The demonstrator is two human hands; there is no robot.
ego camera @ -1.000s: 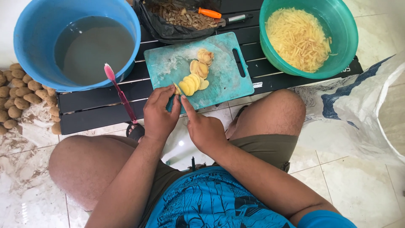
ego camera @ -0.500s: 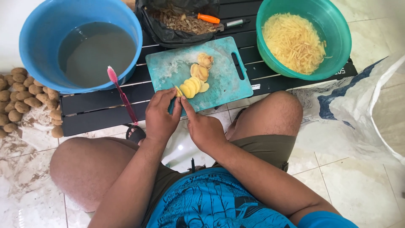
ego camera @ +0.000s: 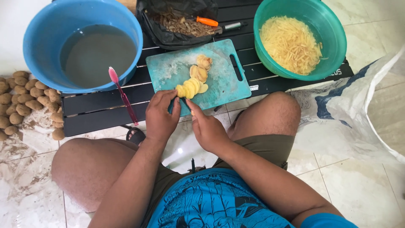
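A teal cutting board (ego camera: 219,80) lies on a black slatted bench (ego camera: 97,105) and carries a fanned row of potato slices (ego camera: 190,88) and two more potato pieces (ego camera: 201,67). My left hand (ego camera: 161,117) is at the board's near edge, fingers curled just below the slices. What it holds is hidden. My right hand (ego camera: 207,128) is beside it, thumb and finger pinched on a small dark knife (ego camera: 184,103) whose blade points toward the slices between the two hands.
A blue basin (ego camera: 46,29) of murky water stands at the back left with a pink toothbrush (ego camera: 122,95) beside it. At the back are a green bowl (ego camera: 337,46) of potato strips and a black bag (ego camera: 168,38) of peelings. Unpeeled potatoes (ego camera: 21,101) lie on the floor, left. A white sack (ego camera: 363,105) is right.
Both hands have drawn slightly back from the slices toward the board's near edge. The slices lie fanned as before.
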